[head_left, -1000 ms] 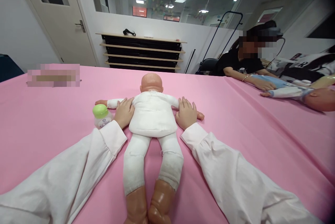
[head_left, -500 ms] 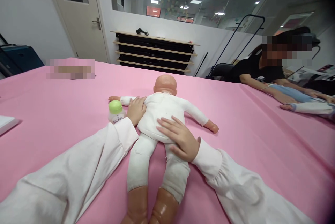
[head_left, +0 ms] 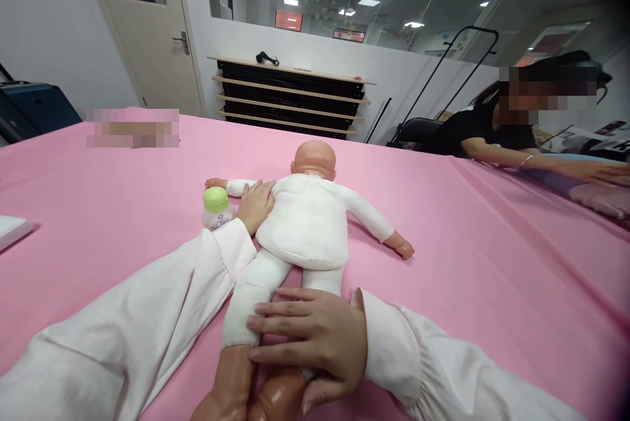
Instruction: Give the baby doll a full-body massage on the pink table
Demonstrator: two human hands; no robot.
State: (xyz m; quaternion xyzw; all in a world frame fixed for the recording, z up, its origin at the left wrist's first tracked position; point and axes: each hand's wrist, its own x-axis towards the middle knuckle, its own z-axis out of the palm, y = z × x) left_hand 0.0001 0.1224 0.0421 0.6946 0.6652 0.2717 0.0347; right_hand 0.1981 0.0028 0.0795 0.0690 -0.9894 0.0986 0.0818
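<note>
1. On the worktop (head_left: 472, 231), a doll (head_left: 305, 221) lies face-down.
2. Left hand (head_left: 256, 206) rests loose by its side; right hand (head_left: 315, 336), fingers spread, spans its legs (head_left: 245, 293).
3. Leg-stroking, apparently; next move calls for light contact.

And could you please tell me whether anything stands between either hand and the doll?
Nothing visible does: the left hand rests against the doll, the right hand lies across its legs. The green-lidded jar stands on the left hand's outer side.
</note>
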